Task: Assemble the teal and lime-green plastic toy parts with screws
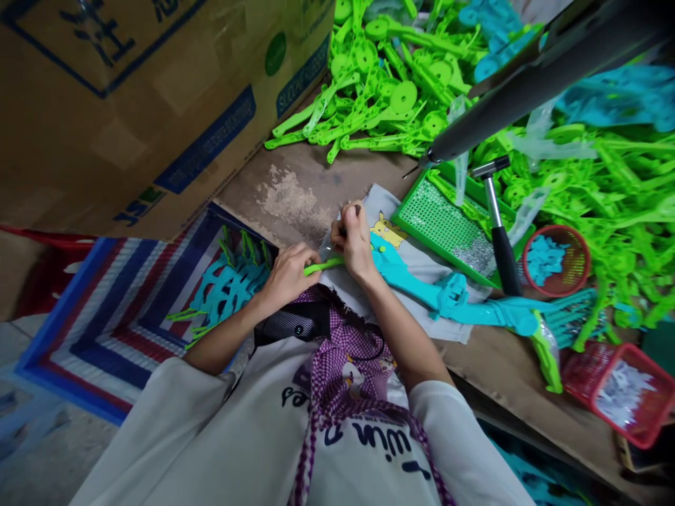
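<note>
In the head view my left hand is closed on one end of a slim bright green plastic arm, low over the grey cloth. My right hand is curled into a fist at the other end of that arm; what its fingers grip is hidden, though something small and dark shows near the fingertips. Just right of this fist lies a long turquoise plastic piece, stretching over the cloth toward the right.
A big cardboard box stands at the left, above a striped bin holding assembled parts. Green parts are heaped behind. A power screwdriver hangs above a green tray, a hammer and red baskets.
</note>
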A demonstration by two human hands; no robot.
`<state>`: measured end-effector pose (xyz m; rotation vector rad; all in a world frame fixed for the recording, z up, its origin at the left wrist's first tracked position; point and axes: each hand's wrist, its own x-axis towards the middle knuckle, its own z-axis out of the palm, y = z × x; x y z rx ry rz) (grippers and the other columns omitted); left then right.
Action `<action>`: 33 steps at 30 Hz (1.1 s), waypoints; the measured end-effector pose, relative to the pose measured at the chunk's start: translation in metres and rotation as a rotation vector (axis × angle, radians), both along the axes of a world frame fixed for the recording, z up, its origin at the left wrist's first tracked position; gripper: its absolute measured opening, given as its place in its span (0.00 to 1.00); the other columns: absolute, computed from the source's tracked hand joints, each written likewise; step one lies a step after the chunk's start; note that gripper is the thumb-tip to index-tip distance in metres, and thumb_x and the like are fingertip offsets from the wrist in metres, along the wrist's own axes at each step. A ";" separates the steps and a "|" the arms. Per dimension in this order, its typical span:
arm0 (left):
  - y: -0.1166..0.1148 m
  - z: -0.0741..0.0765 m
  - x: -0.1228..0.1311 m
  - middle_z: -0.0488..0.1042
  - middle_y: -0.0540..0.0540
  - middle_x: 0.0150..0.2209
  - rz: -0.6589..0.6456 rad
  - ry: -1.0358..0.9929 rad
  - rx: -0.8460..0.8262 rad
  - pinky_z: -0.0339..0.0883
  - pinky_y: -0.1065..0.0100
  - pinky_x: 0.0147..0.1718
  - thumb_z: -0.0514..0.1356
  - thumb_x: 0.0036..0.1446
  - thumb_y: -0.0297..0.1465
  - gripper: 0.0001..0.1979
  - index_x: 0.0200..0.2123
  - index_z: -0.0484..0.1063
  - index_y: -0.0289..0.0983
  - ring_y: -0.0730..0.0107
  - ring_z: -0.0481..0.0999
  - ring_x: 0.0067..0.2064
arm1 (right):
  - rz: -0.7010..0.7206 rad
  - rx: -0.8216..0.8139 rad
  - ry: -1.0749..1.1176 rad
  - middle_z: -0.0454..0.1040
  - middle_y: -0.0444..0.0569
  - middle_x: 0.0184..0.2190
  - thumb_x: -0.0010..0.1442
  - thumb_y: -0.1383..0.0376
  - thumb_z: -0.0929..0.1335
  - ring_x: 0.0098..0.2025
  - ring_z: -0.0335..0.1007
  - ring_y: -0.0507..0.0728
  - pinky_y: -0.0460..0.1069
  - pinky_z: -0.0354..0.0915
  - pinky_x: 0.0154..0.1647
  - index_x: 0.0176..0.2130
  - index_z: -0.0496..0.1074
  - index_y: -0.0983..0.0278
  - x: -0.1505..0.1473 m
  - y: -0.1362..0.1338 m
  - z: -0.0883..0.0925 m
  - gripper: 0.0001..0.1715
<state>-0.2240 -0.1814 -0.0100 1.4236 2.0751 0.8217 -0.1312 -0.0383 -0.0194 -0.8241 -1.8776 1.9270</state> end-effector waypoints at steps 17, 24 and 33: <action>0.001 0.000 0.000 0.73 0.49 0.35 -0.002 0.000 -0.008 0.67 0.64 0.42 0.64 0.54 0.24 0.05 0.34 0.74 0.38 0.66 0.74 0.39 | -0.078 -0.031 0.035 0.52 0.38 0.22 0.64 0.35 0.56 0.21 0.48 0.51 0.47 0.48 0.20 0.34 0.54 0.56 -0.009 -0.003 0.015 0.29; 0.000 -0.001 0.000 0.72 0.50 0.34 -0.001 0.004 0.004 0.67 0.63 0.42 0.64 0.54 0.24 0.04 0.33 0.73 0.38 0.66 0.73 0.38 | -0.128 -0.024 0.036 0.50 0.37 0.21 0.63 0.34 0.55 0.21 0.46 0.52 0.48 0.50 0.21 0.35 0.53 0.56 -0.008 -0.003 0.015 0.30; 0.000 -0.002 0.000 0.72 0.49 0.34 -0.005 -0.003 0.011 0.67 0.63 0.41 0.64 0.54 0.25 0.04 0.34 0.74 0.38 0.66 0.73 0.37 | -0.096 -0.037 0.117 0.47 0.37 0.21 0.64 0.36 0.58 0.20 0.45 0.51 0.48 0.48 0.20 0.33 0.51 0.56 -0.008 -0.004 0.018 0.28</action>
